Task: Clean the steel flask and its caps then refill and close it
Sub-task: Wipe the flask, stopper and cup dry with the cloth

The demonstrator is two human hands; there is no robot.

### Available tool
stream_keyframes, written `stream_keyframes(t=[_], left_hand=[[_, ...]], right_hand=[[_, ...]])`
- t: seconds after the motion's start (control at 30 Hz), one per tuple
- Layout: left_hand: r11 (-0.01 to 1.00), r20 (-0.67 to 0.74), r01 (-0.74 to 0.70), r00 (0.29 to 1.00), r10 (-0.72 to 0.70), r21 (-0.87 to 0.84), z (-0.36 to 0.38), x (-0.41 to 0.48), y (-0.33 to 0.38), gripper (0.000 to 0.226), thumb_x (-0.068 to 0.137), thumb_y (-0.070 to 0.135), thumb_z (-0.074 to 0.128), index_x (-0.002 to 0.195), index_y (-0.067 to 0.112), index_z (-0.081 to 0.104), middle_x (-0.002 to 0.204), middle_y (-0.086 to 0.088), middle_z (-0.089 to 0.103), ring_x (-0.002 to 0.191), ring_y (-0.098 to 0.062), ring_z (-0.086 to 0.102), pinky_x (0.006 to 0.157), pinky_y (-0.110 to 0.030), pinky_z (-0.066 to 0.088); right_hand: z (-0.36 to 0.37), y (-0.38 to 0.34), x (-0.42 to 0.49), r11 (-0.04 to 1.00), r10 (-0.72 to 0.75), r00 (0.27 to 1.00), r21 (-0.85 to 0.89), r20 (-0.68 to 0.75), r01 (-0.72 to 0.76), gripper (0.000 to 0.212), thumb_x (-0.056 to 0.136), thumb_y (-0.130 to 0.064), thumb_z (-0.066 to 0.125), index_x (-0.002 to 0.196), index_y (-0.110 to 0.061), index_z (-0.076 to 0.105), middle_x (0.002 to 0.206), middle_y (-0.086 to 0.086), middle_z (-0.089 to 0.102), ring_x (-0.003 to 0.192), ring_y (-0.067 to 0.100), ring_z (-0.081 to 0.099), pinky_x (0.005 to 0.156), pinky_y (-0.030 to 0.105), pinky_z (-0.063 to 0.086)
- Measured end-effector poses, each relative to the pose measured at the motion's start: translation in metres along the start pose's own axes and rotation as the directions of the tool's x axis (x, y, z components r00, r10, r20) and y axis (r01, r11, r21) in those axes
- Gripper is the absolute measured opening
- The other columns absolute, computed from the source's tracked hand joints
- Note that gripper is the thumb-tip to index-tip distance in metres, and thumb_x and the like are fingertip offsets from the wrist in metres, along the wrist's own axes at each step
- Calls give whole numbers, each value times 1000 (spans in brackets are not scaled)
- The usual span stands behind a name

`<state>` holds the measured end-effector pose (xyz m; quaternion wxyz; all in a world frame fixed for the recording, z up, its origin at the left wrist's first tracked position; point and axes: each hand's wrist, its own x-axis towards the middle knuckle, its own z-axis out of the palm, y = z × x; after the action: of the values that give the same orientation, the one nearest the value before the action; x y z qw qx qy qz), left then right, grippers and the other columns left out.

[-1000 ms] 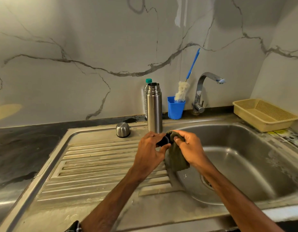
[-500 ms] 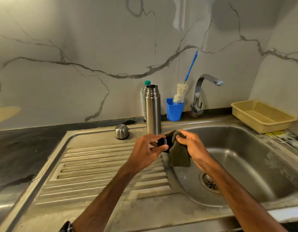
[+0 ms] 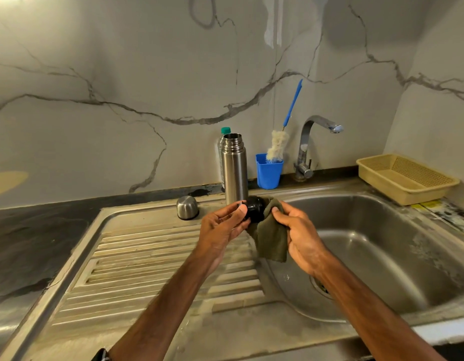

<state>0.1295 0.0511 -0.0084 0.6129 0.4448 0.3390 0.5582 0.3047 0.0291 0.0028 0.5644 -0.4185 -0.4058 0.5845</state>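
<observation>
The steel flask (image 3: 234,169) stands upright and uncapped at the back of the sink's drainboard. Its steel outer cap (image 3: 187,207) sits upside down to the flask's left. In front of the flask my left hand (image 3: 221,226) pinches the black inner cap (image 3: 255,211) between thumb and fingers. My right hand (image 3: 300,234) grips an olive green cloth (image 3: 271,238) that wraps round the cap's right side and hangs down below it.
A clear bottle with a green lid (image 3: 223,142) stands behind the flask. A blue cup (image 3: 268,171) holds a blue-handled bottle brush (image 3: 280,140). The tap (image 3: 311,147) arches over the steel basin (image 3: 397,246). A beige basket (image 3: 405,178) sits at the right.
Both hands have stayed at the same spot in front of the flask. The black cap has turned in my left fingers and shows more outside the cloth.
</observation>
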Motion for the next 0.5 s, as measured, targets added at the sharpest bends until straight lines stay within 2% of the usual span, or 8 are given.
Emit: stream_keyframes(t=[0.1, 0.17, 0.27, 0.4, 0.47, 0.5], left_hand=[[999, -103, -46, 994, 45, -5, 3, 0, -6, 48, 82, 19, 76, 126, 0, 67, 113, -17, 75, 108, -28, 73, 90, -33, 60], [999, -119, -47, 992, 47, 4, 2, 1, -8, 45, 84, 18, 76, 125, 0, 68, 111, -16, 76, 106, -28, 73, 89, -33, 61], [998, -85, -46, 995, 51, 51, 7, -2, -11, 39, 89, 15, 74, 125, 2, 68, 110, -14, 77, 106, -26, 73, 90, -32, 60], [992, -156, -87, 983, 100, 86, 5, -3, -11, 37, 89, 18, 74, 123, 4, 71, 107, -12, 77, 104, -25, 74, 90, -35, 60], [996, -186, -71, 979, 79, 49, 1, -1, -9, 39, 89, 17, 74, 124, 2, 69, 108, -14, 77, 104, -26, 74, 89, -33, 61], [998, -177, -58, 982, 64, 34, 2, -1, -8, 38, 89, 16, 74, 125, 1, 69, 109, -14, 77, 104, -26, 74, 88, -32, 61]], right_hand=[[5, 8, -6, 969, -122, 992, -217, 13, 122, 35, 102, -13, 51, 135, -23, 60, 114, 2, 73, 104, 16, 70, 80, 26, 58], [7, 10, -7, 920, -195, 980, -342, 27, 192, 39, 102, -15, 52, 139, -26, 56, 118, -2, 70, 105, 12, 68, 80, 23, 57], [7, 6, 2, 906, -208, 978, -377, -1, 192, 37, 103, -17, 51, 138, -27, 57, 117, 0, 70, 104, 15, 68, 81, 26, 57], [10, 13, -5, 854, -216, 975, -476, 46, 211, 43, 103, -17, 51, 145, -26, 51, 123, 1, 66, 103, 7, 66, 72, 15, 54], [12, 14, -9, 821, -255, 964, -510, 73, 256, 43, 102, -17, 52, 144, -26, 51, 122, -3, 66, 104, 2, 65, 78, 15, 54], [12, 13, -5, 821, -268, 962, -508, 59, 260, 41, 102, -17, 52, 142, -26, 52, 122, -3, 67, 106, 3, 65, 84, 20, 55]])
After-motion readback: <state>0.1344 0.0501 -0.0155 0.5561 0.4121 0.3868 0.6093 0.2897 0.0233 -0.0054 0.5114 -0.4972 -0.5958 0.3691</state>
